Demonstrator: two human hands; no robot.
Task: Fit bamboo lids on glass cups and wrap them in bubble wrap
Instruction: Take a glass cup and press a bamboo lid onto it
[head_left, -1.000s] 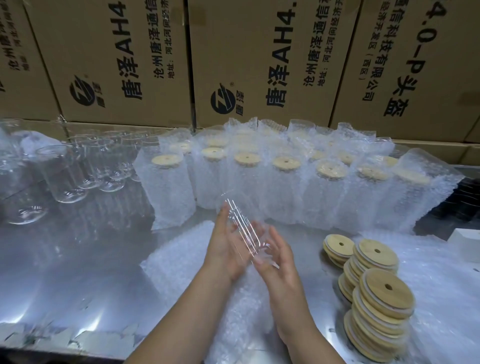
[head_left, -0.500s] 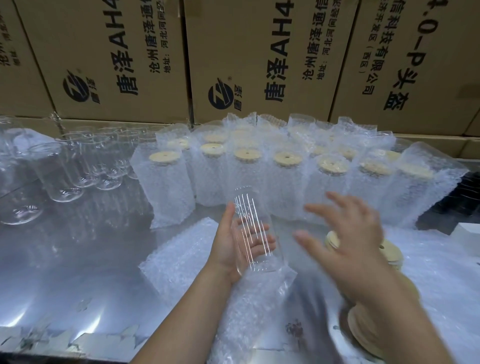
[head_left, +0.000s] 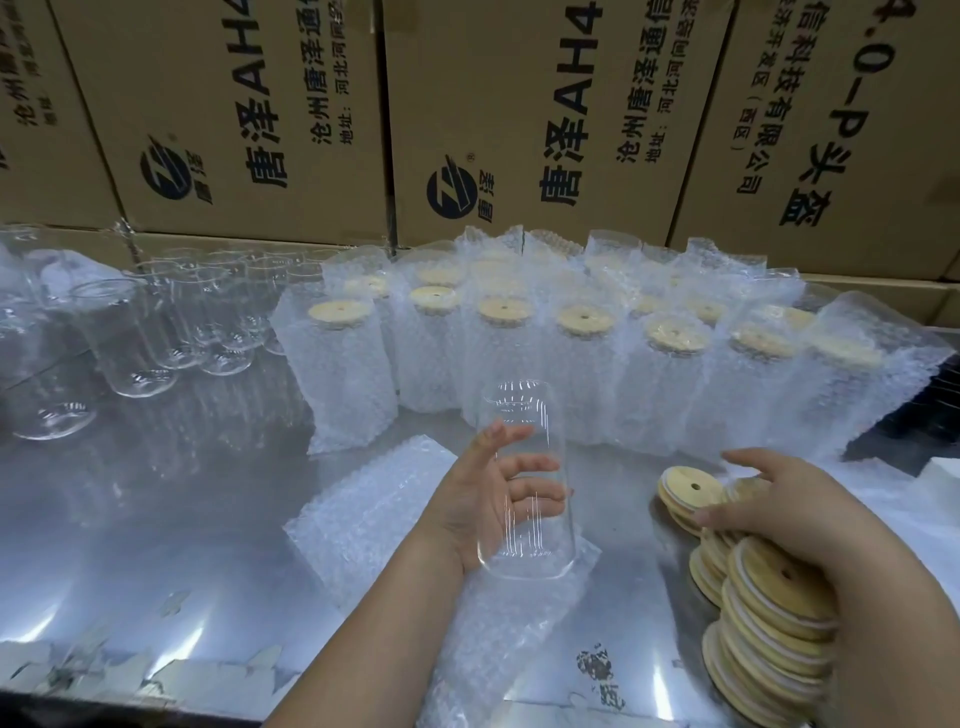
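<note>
Above table (head_left: 156, 519), left hand (head_left: 480, 501) grips cup (head_left: 519, 410).

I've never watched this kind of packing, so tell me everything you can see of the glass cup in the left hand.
The glass cup is clear, tall and cylindrical, streaked with vertical reflections. It stands roughly upright and has no lid on it. The left hand grips it, thumb on the near side, fingers showing through the glass. Its base is over a sheet of bubble wrap; whether it rests on it I cannot tell.
</note>
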